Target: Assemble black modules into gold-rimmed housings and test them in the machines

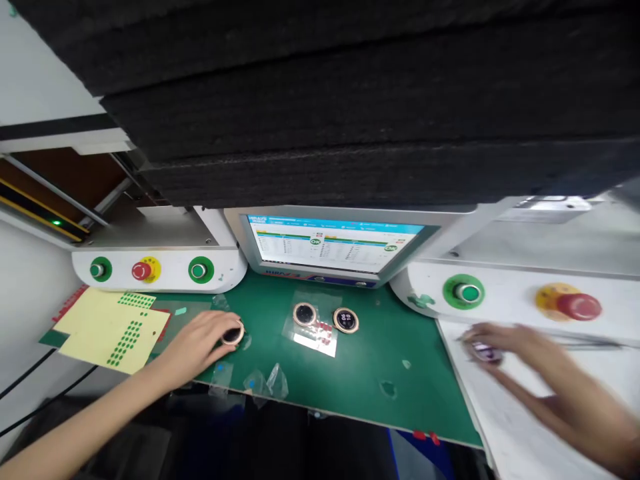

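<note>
On the left of the green mat, my left hand [205,340] is closed around a round watch body [233,333] with a gold rim and dark face. Over the white surface at the right, my right hand [530,373], blurred by motion, grips another round watch body [485,352] between thumb and fingers. Two more gold-rimmed watch bodies lie between the hands. One watch body [305,314] has a dark face and rests on a clear sheet with red stickers [325,330]. The other watch body [346,321] shows lit digits.
A screen [335,243] stands behind the green mat [360,380]. Panels with green buttons [469,293] and red stop knobs [583,307] flank it. Yellow sticker sheets [110,330] lie at left, clear film scraps [277,381] near the front edge. Black foam [350,100] hangs overhead.
</note>
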Tool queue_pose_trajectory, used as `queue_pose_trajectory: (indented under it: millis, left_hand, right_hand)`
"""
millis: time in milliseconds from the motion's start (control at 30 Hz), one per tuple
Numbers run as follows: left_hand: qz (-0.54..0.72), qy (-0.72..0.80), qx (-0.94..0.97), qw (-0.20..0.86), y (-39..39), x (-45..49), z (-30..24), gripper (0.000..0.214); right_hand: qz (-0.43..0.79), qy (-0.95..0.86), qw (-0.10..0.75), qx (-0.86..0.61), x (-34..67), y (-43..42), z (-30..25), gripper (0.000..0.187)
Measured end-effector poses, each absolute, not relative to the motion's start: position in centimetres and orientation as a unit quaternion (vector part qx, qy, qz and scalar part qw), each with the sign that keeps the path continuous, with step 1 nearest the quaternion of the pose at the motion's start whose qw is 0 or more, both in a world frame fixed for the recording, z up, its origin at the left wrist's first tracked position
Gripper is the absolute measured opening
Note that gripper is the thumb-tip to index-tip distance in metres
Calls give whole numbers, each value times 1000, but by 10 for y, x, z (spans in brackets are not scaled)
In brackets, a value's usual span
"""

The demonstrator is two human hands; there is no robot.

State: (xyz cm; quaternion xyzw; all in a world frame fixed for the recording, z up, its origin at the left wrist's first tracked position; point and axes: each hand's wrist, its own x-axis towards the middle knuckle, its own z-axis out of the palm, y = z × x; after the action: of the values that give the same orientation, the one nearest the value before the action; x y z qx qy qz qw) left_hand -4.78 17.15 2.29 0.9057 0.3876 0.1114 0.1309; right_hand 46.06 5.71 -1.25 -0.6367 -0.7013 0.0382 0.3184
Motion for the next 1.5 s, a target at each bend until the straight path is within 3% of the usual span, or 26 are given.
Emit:
queue_pose_trajectory:
  millis: [133,367,533,733,900,1133,1200,1333,1500]
  left_hand:
    - [128,356,921,94,159,-29,-1,17]
    - [144,351,925,15,164,-3,7,20]
    - [118,348,927,73,181,61,9,23]
    - [31,387,912,134,197,102,12,18]
    - [5,380,914,144,197,103,16,49]
    - [-19,365,922,132,195,102,14,29]
    - [-21,365,921,132,194,103,14,34]
    - [-22,379,917,119,191,105,13,68]
    - [-31,380,921,86,187,111,9,40]
  right_hand:
    - [43,-819,277,-501,431,56,-33,17]
    - [70,-837,217,-496,421,63,-34,26]
    - [75,-816,249,-516,382,99,-19,20]
    - [120,-817,243,-509,337,130,-21,27]
    - [127,-821,230,-507,332,131,-25,38]
    - [108,-825,218,-510,331,134,-29,32]
    - [104,-824,217,-513,330,134,-30,31]
    - [99,-823,217,-516,329,135,-31,32]
    - [98,-823,218,-515,329,135,-31,30]
